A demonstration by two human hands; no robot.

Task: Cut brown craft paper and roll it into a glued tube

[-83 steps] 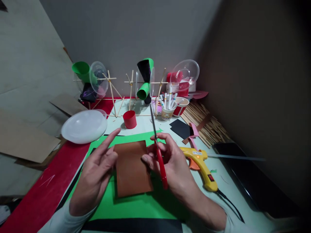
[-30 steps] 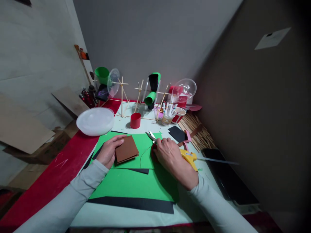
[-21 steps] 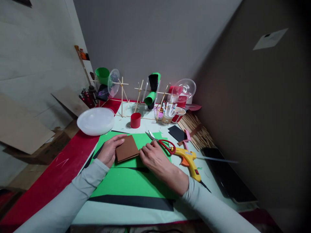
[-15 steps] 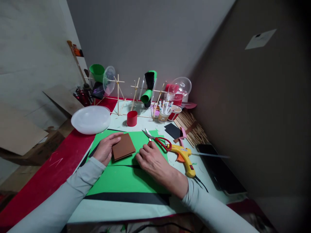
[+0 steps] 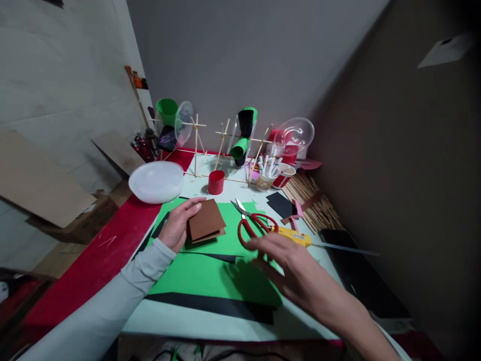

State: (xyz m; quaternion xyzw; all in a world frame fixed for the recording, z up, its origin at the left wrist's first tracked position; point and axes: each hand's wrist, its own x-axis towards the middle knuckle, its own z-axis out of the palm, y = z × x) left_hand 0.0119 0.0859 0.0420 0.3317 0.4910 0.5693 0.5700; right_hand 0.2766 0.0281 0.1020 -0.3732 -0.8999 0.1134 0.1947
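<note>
My left hand [image 5: 180,223] rests on the green paper sheet [image 5: 210,273] and touches the left edge of a folded brown paper piece [image 5: 206,220]. My right hand [image 5: 293,268] hovers blurred above the sheet with fingers spread and nothing in it. Red-handled scissors [image 5: 252,220] lie open on the green sheet just beyond that hand. A yellow glue gun [image 5: 296,235] lies to the right of the scissors, partly hidden by my right hand.
A white plastic lid [image 5: 157,181], a red cup [image 5: 216,182] and stick frames with green and black cups [image 5: 240,135] stand at the back. A cup of markers [image 5: 266,175], wooden sticks [image 5: 315,200], a black paper strip [image 5: 210,305] and a dark tray [image 5: 361,265] lie around.
My right hand put the scissors down on the green sheet, touched the sheet beside the brown piece, then lifted and moved right. My left hand kept the brown piece down.
</note>
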